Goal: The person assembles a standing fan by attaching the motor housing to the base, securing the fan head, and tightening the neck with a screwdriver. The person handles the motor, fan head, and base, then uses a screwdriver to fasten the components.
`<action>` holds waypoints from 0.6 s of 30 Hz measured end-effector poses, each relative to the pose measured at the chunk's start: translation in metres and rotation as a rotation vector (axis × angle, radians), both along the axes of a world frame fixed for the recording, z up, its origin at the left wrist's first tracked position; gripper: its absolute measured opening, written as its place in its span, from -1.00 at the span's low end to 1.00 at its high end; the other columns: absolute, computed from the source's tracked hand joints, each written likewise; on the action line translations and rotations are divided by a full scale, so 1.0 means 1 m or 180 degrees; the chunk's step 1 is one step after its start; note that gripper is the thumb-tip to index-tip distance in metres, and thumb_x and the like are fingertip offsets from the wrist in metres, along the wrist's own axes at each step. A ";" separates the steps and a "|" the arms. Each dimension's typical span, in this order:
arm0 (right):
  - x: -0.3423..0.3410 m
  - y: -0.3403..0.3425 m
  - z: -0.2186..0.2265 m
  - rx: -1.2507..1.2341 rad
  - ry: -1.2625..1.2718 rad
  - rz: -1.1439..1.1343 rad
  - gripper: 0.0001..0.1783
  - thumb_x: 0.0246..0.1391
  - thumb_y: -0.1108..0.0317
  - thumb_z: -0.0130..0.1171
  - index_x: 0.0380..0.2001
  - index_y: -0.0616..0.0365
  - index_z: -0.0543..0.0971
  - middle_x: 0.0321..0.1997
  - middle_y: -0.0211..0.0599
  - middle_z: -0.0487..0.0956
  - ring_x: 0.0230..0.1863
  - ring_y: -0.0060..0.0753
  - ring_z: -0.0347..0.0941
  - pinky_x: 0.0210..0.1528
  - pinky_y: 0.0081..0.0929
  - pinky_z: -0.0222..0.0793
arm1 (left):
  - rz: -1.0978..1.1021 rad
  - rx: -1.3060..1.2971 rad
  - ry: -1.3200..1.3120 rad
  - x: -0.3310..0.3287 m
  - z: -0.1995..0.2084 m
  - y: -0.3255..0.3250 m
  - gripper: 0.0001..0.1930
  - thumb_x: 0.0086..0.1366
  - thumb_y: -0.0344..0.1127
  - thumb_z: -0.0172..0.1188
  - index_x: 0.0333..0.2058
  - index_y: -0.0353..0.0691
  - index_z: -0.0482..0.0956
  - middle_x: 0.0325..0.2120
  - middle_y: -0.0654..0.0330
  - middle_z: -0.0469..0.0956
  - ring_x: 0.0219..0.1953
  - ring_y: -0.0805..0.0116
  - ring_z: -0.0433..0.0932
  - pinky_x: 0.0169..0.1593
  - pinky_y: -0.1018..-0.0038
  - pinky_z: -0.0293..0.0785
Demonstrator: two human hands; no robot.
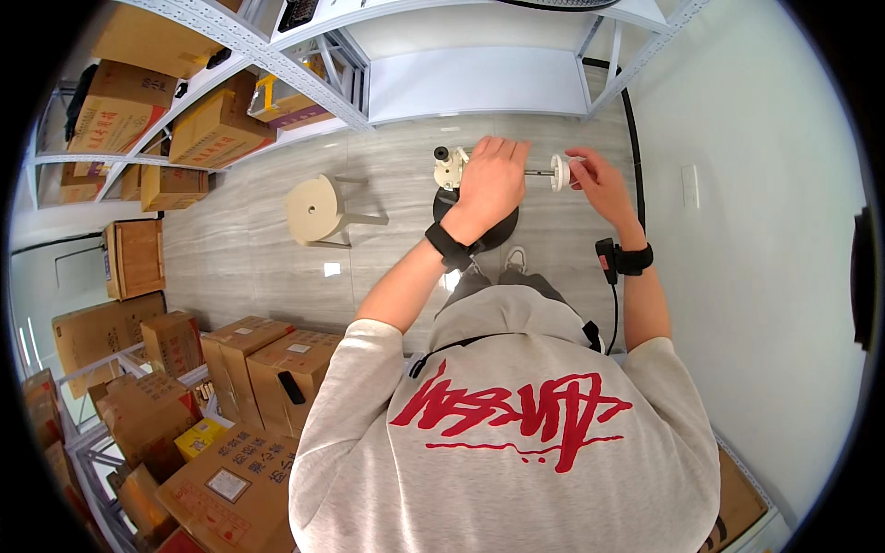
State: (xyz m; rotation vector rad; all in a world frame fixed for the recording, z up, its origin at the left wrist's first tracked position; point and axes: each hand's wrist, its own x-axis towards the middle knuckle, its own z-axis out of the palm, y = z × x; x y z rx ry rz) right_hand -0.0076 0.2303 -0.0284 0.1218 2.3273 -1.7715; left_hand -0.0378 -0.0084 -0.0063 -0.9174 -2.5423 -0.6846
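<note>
the left hand [491, 180] is wrapped around a cream part [449, 170] with a thin rod [538, 171], above a black base [502, 229]. the right hand [595, 180] pinches a white disc [559, 172] on the rod's end. a round stool [312, 209] stands near.

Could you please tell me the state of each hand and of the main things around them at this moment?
left hand: closed over the cream fan body.
right hand: fingers pinching the white round knob.
cream fan body: held up above its black round base.
white round knob: sits on the thin metal shaft.
round stool: upright on the floor.
cardboard boxes: closed, stacked.
</note>
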 end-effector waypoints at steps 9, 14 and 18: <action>0.001 0.002 -0.005 -0.0082 0.0015 0.0213 -0.65 0.28 0.30 0.22 0.08 0.14 0.53 0.02 -0.31 0.61 -0.01 -0.51 0.56 -0.09 -0.50 0.54 | 0.0028 0.0078 -0.0038 0.000 0.000 0.000 -0.65 0.06 -0.54 0.18 -0.11 -0.27 0.61 -0.35 0.09 0.60 -0.16 0.08 0.55 0.04 0.21 0.45; 0.004 -0.004 -0.002 -0.0315 0.0378 0.0071 -0.64 0.30 0.28 0.20 0.11 0.13 0.51 -0.01 -0.29 0.61 -0.04 -0.48 0.56 -0.08 -0.49 0.54 | 0.0036 0.0087 -0.0018 0.000 0.002 0.001 -0.64 0.06 -0.55 0.18 -0.11 -0.27 0.61 -0.36 0.09 0.60 -0.17 0.08 0.55 0.03 0.21 0.45; 0.004 0.002 -0.006 -0.0477 0.0309 0.0234 -0.62 0.32 0.25 0.18 0.13 0.14 0.48 0.03 -0.28 0.60 -0.01 -0.46 0.56 -0.07 -0.47 0.56 | 0.0026 0.0069 -0.0051 0.001 0.003 0.000 -0.64 0.06 -0.54 0.19 -0.10 -0.27 0.61 -0.35 0.09 0.60 -0.16 0.08 0.55 0.04 0.21 0.45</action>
